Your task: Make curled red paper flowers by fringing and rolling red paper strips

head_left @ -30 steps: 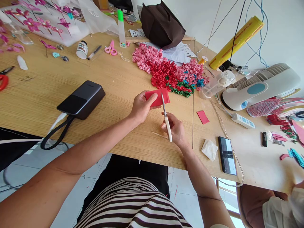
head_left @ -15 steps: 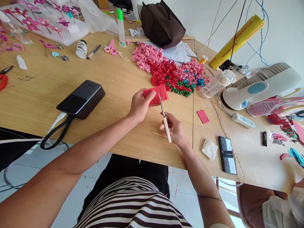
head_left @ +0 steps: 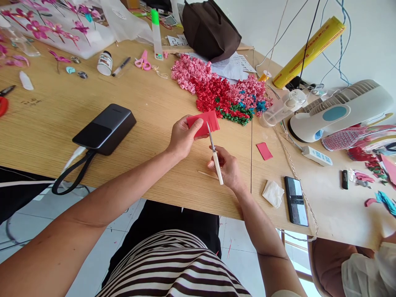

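Observation:
Between the thumb and fingers of my left hand [head_left: 184,135] is a red rectangular piece [head_left: 201,121], paper or cloth. Narrow slits cut its right end into a fringe. My right hand [head_left: 228,167] is closed on scissors [head_left: 217,165] with a pale handle, pointing up and slightly left. Their blade tips meet the lower edge of the red piece, among the slits. Behind both hands lies a heap of pink, red, green and blue curled flowers [head_left: 213,88]. To the right, a smaller red piece [head_left: 264,151] rests on the table.
At left stands a black power bank [head_left: 105,128] with a cable. Pink scissors [head_left: 143,61], a green-capped bottle [head_left: 156,35] and a dark bag [head_left: 210,31] are at the back. A white fan [head_left: 342,109], a phone [head_left: 296,201] and a folded tissue [head_left: 273,194] lie right. Another person sits at far right.
Both hands, the red piece and the scissors keep nearly the same place. The view has shifted very slightly.

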### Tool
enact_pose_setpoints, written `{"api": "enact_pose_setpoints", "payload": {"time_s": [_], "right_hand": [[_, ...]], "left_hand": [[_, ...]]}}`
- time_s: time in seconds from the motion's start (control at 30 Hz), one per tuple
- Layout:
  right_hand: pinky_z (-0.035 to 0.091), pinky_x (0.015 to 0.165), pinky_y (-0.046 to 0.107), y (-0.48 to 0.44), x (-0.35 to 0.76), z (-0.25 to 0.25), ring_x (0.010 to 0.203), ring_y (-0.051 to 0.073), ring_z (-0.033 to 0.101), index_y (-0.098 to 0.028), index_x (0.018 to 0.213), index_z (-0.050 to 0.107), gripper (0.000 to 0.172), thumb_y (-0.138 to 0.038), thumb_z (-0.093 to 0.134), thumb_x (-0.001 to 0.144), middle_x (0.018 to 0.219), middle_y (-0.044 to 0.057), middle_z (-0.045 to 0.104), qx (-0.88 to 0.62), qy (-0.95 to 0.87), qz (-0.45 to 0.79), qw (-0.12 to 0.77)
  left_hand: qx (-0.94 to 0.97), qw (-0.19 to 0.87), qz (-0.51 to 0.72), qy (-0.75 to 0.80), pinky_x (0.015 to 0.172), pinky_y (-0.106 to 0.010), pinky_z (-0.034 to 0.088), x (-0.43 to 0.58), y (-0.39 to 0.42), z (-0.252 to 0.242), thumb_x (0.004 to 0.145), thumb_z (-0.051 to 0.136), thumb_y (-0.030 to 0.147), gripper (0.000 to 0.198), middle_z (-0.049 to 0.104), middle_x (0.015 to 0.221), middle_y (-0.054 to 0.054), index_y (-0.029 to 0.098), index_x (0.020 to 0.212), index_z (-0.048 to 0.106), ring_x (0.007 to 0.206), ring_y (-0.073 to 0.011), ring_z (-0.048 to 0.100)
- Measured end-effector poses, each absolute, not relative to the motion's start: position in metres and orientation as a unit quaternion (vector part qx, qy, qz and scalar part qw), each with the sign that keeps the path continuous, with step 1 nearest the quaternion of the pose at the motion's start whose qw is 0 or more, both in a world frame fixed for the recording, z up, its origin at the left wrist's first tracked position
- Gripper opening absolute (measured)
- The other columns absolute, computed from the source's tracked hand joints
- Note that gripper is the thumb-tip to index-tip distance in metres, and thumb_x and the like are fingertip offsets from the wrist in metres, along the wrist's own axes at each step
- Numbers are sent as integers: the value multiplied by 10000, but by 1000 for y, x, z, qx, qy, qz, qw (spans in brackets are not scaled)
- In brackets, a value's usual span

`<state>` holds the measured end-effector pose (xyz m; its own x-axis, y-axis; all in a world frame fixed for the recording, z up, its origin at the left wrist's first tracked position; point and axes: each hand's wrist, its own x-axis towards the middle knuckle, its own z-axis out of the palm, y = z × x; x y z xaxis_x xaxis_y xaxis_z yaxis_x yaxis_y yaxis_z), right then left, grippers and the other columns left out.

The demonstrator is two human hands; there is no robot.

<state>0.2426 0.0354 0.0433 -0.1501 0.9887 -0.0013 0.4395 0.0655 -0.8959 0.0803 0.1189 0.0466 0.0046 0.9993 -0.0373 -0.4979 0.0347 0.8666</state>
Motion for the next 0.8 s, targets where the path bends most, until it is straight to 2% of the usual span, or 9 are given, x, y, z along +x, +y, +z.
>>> {"api": "enact_pose_setpoints", "payload": {"time_s": [0.2, 0.6, 0.8], "right_hand": [[304, 574, 276, 35, 243, 44, 600, 100, 365, -136, 1257, 623, 723, -695, 715, 807, 679, -67, 450, -557, -646, 395, 342], [277, 561, 278, 34, 242, 45, 586, 98, 338, -121, 1266, 641, 730, -684, 716, 808, 652, -73, 430, -565, -639, 394, 343], [255, 555, 276, 35, 242, 44, 572, 93, 315, -124, 1266, 650, 705, -661, 718, 814, 628, -85, 394, -569, -636, 393, 342]], "left_hand": [[344, 622, 602, 365, 733, -305, 644, 81, 118, 48, 752, 813, 432, 354, 691, 770, 12, 208, 853, 559, 821, -179, 732], [343, 623, 600, 365, 732, -297, 650, 80, 118, 49, 717, 833, 459, 415, 701, 778, 26, 200, 863, 543, 774, -148, 720], [345, 625, 596, 368, 775, -326, 653, 80, 119, 49, 724, 834, 475, 417, 709, 802, 8, 202, 862, 550, 870, -190, 745]]}}
